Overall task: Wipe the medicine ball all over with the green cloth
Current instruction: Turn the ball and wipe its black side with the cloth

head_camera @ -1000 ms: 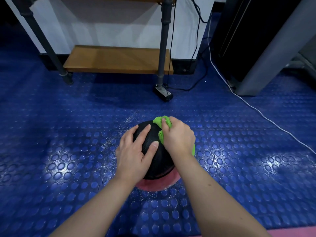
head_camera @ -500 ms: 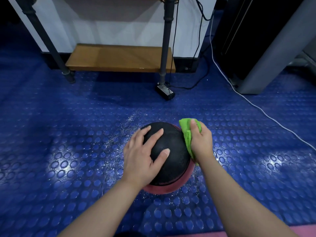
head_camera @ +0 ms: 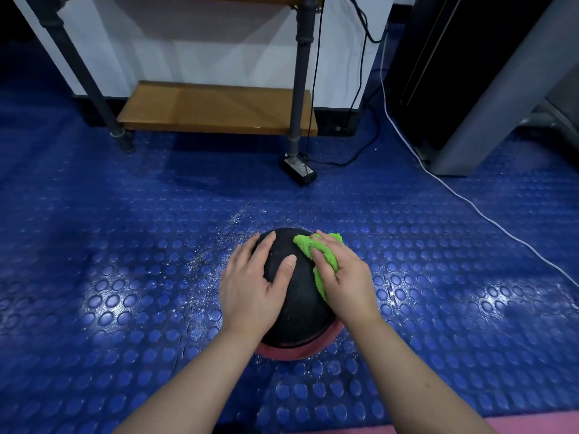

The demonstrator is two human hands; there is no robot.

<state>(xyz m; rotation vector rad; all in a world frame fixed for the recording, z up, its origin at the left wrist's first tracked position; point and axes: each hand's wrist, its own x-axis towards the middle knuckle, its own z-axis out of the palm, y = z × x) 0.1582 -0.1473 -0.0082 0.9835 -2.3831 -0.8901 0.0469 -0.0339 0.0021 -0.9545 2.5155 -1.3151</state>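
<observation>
On the blue studded floor (head_camera: 125, 277) I see the medicine ball (head_camera: 294, 308) resting near me, in front of the wooden shelf (head_camera: 216, 109). My left hand (head_camera: 253, 289) lies flat on the ball's left side, fingers spread and released, only steadying it. My right hand (head_camera: 341, 277) presses the green cloth (head_camera: 319, 255) on the ball's upper right, fingers laid over the cloth, holding it down. I judge the right hand must next sweep toward the near and lower parts, where a pink band (head_camera: 291, 352) shows.

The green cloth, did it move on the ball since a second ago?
Yes. The green cloth went from the top of the medicine ball down its right side, then back up toward the top under the right hand.
</observation>
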